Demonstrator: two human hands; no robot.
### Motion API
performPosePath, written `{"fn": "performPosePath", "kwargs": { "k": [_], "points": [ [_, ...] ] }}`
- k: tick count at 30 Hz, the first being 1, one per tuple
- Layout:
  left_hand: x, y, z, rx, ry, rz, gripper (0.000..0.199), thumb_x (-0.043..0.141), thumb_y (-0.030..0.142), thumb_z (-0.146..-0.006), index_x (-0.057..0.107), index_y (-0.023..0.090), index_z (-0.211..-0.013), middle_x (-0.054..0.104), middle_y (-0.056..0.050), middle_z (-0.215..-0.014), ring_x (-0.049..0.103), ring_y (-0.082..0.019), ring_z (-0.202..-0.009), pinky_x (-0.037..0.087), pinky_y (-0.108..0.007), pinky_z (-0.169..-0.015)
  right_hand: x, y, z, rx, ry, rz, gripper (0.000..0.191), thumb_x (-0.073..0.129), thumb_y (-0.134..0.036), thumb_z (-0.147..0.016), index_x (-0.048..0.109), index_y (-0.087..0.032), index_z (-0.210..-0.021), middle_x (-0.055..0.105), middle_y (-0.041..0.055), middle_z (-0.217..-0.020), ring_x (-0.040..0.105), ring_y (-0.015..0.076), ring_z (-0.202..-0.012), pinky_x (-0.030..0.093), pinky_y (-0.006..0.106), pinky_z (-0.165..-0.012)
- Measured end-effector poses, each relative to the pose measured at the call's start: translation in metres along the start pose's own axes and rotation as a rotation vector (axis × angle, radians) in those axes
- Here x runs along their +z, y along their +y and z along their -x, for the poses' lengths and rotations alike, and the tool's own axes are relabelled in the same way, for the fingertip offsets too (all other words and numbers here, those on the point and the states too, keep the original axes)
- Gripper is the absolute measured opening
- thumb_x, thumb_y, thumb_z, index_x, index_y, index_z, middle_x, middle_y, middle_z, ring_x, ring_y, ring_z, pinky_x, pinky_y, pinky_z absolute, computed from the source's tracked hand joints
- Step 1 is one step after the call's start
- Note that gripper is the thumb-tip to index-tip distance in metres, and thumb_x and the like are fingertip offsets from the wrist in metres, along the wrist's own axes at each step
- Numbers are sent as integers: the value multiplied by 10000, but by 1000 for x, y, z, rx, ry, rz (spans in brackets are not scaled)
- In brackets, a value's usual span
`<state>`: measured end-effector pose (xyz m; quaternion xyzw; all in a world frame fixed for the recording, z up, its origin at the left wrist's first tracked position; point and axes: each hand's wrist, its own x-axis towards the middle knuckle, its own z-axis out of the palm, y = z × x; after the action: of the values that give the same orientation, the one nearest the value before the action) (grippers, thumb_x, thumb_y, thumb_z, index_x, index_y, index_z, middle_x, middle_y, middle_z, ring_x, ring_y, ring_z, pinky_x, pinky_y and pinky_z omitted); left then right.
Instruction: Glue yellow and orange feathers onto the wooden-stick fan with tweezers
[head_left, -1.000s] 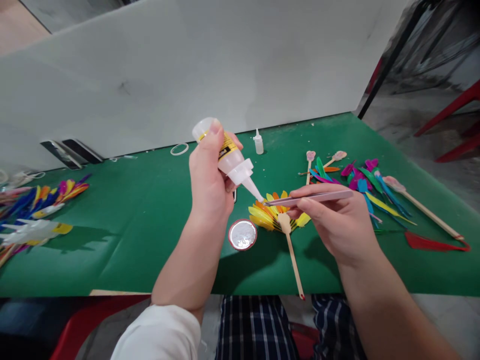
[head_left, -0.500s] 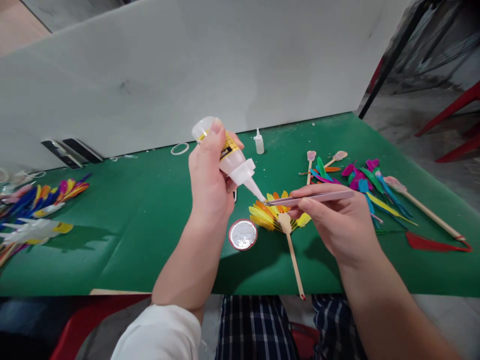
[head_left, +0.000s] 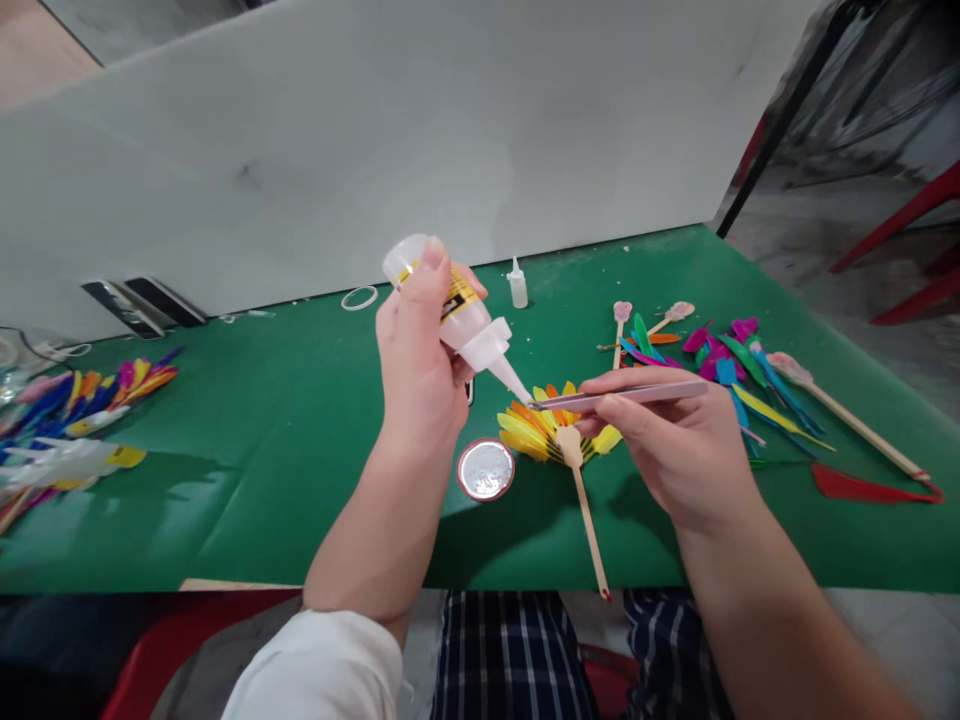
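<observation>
My left hand [head_left: 424, 340] is wrapped round a glue bottle [head_left: 469, 325] with a yellow label, tilted nozzle-down to the right. My right hand [head_left: 667, 430] grips pink tweezers [head_left: 637, 394] that point left. The tweezer tips meet the nozzle's end; whatever they pinch is too small to make out. Beneath them on the table lies a fan of yellow and orange feathers [head_left: 521, 436] with a wooden stick handle [head_left: 589, 520], partly hidden by my right hand. A round red-rimmed dish [head_left: 486, 469] sits just left of the fan.
On the green table [head_left: 300, 430], a small bottle [head_left: 517, 284] and a white ring [head_left: 359, 298] stand near the grey partition [head_left: 375, 140]. Coloured feathers [head_left: 720, 355], wooden sticks and a red tassel [head_left: 862, 484] lie right; more feathers [head_left: 135, 380] and bottles lie left.
</observation>
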<state>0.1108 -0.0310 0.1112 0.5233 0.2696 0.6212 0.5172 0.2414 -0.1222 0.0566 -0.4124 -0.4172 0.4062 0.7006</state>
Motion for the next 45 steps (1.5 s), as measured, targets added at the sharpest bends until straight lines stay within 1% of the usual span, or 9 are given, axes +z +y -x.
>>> {"fn": "performPosePath", "kwargs": {
  "k": [4,9,12,18,24,27,33,38,45],
  "points": [
    [1,0,1,10,0,-13,427,520,568,-783,553,185,-596,337,31,-460,310,-43,-346,150,-227,-323,0,0,0,-3,7,4,90,759,-262,-667,735,-218,-742,715,7,-625,675,163,-516,595,270,-509],
    [2,1,2,8,20,-3,415,524,543,-790,553,185,-583,338,25,-469,332,-53,-354,126,-227,-304,0,0,0,-9,8,-8,74,761,-258,-664,734,-229,-726,719,3,-639,677,159,-518,595,260,-508],
    [2,2,2,-3,4,-8,439,521,566,-783,555,178,-580,338,28,-462,325,-47,-340,117,-221,-283,1,0,0,-12,10,-16,68,758,-242,-665,734,-230,-727,718,-1,-632,675,152,-514,591,246,-503],
    [1,1,2,-20,-15,3,419,540,560,-773,554,177,-604,336,32,-458,340,-47,-345,121,-210,-289,0,1,0,15,16,0,85,753,-252,-664,731,-212,-735,719,11,-638,669,158,-510,594,277,-513],
    [2,0,1,-16,-1,-20,457,527,612,-753,538,181,-599,317,36,-456,293,-35,-331,98,-207,-287,0,0,0,5,4,-27,57,744,-234,-673,729,-220,-726,723,6,-655,664,143,-507,583,257,-510],
    [2,-1,1,0,15,-35,481,483,625,-774,526,182,-592,294,39,-455,278,-34,-323,84,-212,-285,0,0,-1,13,15,-17,57,740,-236,-673,727,-220,-726,720,7,-649,662,146,-506,584,269,-514],
    [1,0,2,14,-26,-92,494,454,648,-777,524,191,-603,276,36,-454,275,-42,-318,86,-228,-302,-2,1,-1,1,17,6,68,742,-251,-671,724,-217,-727,714,10,-647,663,155,-511,589,292,-523],
    [1,1,2,-11,-19,-69,482,480,632,-774,525,179,-615,304,36,-450,284,-38,-328,94,-220,-315,-2,1,0,-1,20,13,74,738,-264,-679,722,-220,-737,721,13,-680,669,158,-524,592,294,-528],
    [3,0,2,-28,-26,-21,500,496,626,-768,527,162,-585,266,45,-419,238,-25,-308,68,-212,-287,-3,1,0,-16,27,-16,54,734,-226,-694,725,-227,-747,721,4,-698,668,144,-536,586,279,-536]
  ]
}}
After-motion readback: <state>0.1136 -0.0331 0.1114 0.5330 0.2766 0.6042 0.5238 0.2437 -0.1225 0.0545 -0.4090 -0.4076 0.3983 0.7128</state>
